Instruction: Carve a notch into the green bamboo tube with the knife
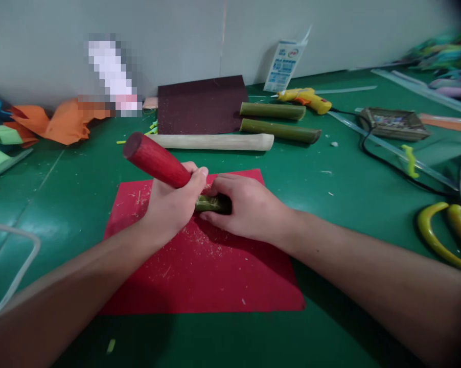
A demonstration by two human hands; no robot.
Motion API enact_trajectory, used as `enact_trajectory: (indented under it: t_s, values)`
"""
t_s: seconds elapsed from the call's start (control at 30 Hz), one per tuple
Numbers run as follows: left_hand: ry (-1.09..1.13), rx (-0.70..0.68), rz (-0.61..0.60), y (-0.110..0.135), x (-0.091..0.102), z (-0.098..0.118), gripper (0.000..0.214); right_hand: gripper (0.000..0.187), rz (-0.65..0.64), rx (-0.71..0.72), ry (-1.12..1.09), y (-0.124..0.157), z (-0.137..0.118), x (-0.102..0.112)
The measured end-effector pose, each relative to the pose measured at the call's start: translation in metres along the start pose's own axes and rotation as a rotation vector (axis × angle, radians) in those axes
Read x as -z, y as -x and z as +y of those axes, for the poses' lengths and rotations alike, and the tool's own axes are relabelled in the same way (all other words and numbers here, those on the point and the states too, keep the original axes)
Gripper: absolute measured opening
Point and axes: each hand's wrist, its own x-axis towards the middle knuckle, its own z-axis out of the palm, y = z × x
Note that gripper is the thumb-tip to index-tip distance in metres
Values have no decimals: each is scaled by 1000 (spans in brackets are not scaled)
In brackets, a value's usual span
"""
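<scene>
My left hand (171,202) is wrapped round a red wooden handle (154,159) that sticks up and to the left; the tool's working end is hidden under my hands. My right hand (246,204) is closed over a short green bamboo piece (211,203) lying on a red mat (203,266). Fine shavings are scattered on the mat around my hands. Both hands touch each other over the bamboo.
Behind the mat lie a pale wooden stick (215,141), two green bamboo tubes (278,130), a dark maroon sheet (202,105) and a yellow glue gun (305,98). Yellow-handled shears (445,232) lie at right, orange and green paper (62,122) at left.
</scene>
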Motion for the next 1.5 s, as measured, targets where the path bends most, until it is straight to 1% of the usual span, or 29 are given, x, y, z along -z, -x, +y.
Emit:
enact_trajectory:
  t_s: [0.13,0.3,0.43,0.63,0.73,0.97,1.03,1.13,1.2,1.33,1.5]
  values:
    - [-27,5,-26,0,-1,0,35,19,-6,-18,20,1,-3,-1]
    - [-48,18,-64,1,0,4,36,22,1,0,8,1,-4,-2]
    - [-21,51,-108,4,3,5,35,19,0,0,-14,1,-2,-1]
    - [18,8,1,3,2,0,38,19,13,-8,52,2,-4,0]
    - [-14,5,6,1,0,-1,37,16,16,-4,76,2,-6,0]
    - [-90,-20,-102,3,3,1,34,20,18,18,39,4,-7,-2]
    - [-109,-33,-119,5,5,1,34,22,15,27,27,5,-6,-2]
    - [-70,-35,-130,9,9,0,34,20,12,32,15,4,-5,-3]
    - [-34,-26,-115,11,10,0,32,17,17,34,25,4,-4,-2]
    - [17,-33,2,11,7,1,35,18,33,49,46,3,-2,-3]
    - [47,-44,28,4,6,-1,37,19,46,81,50,4,-1,-3]
